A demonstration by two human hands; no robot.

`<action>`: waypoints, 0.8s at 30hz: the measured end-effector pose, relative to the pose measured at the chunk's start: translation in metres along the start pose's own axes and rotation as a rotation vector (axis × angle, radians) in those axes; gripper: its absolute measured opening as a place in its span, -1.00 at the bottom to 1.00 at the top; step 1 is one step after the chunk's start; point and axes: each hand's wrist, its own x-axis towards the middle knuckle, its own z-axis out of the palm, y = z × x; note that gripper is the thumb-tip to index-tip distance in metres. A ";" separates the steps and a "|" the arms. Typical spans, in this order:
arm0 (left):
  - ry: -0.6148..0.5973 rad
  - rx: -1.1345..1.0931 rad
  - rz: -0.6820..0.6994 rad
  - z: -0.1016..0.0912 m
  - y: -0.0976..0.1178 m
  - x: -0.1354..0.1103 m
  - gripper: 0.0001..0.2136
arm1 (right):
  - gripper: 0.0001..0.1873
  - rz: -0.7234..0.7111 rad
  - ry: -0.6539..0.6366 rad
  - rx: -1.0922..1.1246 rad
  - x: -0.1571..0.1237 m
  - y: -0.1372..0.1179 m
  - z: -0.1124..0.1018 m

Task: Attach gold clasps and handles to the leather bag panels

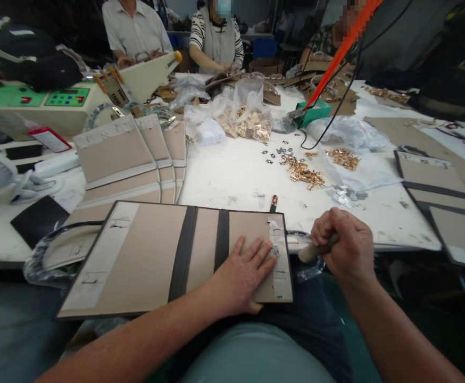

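L hand [243, 276] splayed flat on rect. tan panel [147, 255] w/ dark strips [182, 252] at edge of white surface [220, 178]; R hand [345, 239] clenched round blunt tool [310, 252] beside it; shiny gold bits [307, 175], crinkly bags [352, 132] beyond; rm [83, 21] dim

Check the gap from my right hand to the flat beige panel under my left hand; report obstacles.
A dark loop handle in clear plastic shows beside the flat beige panel, seemingly under the brown rod-shaped tool in the right hand. Nothing else visible stands between.
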 end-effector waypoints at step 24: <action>0.092 -0.035 -0.038 0.006 0.004 -0.006 0.07 | -0.43 -0.223 -0.254 -0.111 -0.007 0.010 0.052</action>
